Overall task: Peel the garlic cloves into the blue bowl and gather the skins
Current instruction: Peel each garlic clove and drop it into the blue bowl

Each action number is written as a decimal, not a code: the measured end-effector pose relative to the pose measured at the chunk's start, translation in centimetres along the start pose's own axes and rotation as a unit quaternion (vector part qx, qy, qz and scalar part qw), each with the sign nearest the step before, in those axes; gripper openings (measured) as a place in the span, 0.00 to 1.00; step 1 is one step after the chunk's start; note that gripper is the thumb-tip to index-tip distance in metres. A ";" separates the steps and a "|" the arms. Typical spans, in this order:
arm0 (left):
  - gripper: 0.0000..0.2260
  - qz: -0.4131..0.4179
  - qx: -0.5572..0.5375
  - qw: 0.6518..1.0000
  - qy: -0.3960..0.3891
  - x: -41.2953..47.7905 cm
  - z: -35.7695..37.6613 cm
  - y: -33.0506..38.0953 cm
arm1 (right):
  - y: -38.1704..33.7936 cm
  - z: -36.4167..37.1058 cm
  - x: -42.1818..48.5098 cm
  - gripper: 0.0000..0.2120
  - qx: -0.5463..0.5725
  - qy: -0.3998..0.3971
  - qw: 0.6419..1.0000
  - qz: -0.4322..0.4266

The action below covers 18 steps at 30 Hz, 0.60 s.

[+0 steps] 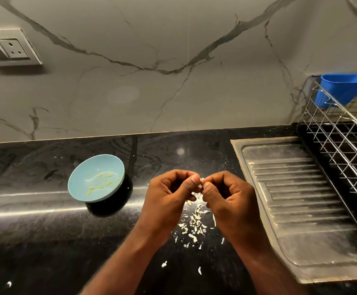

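Above the black counter, my left hand [171,192] and my right hand [224,194] meet fingertip to fingertip. Between them they pinch a small garlic clove [202,182], mostly hidden by my thumbs and fingers. A loose heap of pale garlic skins [194,224] lies on the counter directly under my hands. To the left stands the light blue bowl [81,184], with several peeled yellowish cloves [103,184] inside it.
A steel sink drainboard [301,199] borders the work spot on the right, with a wire dish rack [343,145] and a blue plastic mug [341,88] behind it. Stray skin flakes [199,270] dot the near counter. A wall socket [13,48] sits at upper left.
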<state>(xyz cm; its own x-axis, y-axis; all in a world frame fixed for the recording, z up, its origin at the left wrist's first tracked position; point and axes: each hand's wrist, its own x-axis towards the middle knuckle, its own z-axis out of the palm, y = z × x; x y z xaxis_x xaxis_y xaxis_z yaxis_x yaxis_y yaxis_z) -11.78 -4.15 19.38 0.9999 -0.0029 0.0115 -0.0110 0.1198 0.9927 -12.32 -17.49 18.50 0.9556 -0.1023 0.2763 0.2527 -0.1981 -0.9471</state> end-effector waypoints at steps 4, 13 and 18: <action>0.10 -0.057 -0.101 0.993 0.004 0.2 -0.2 0.0 | 0.5 -0.1 0.2 0.12 0.020 -0.005 1.000 0.010; 0.09 -0.121 -0.206 0.971 0.023 0.1 -0.4 0.7 | 1.2 -0.5 0.3 0.13 0.006 0.005 1.000 -0.004; 0.09 -0.129 -0.207 0.969 0.038 0.1 -0.4 0.7 | 1.9 -0.8 0.4 0.06 -0.040 -0.001 0.999 0.000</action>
<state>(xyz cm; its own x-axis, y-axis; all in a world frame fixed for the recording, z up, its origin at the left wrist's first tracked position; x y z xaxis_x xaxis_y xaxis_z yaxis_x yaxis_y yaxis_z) -11.65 -3.66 19.99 0.9665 -0.0141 -0.2563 0.2270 0.5129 0.8279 -11.62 -18.65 16.97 0.9560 -0.1002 0.2758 0.2397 -0.2757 -0.9309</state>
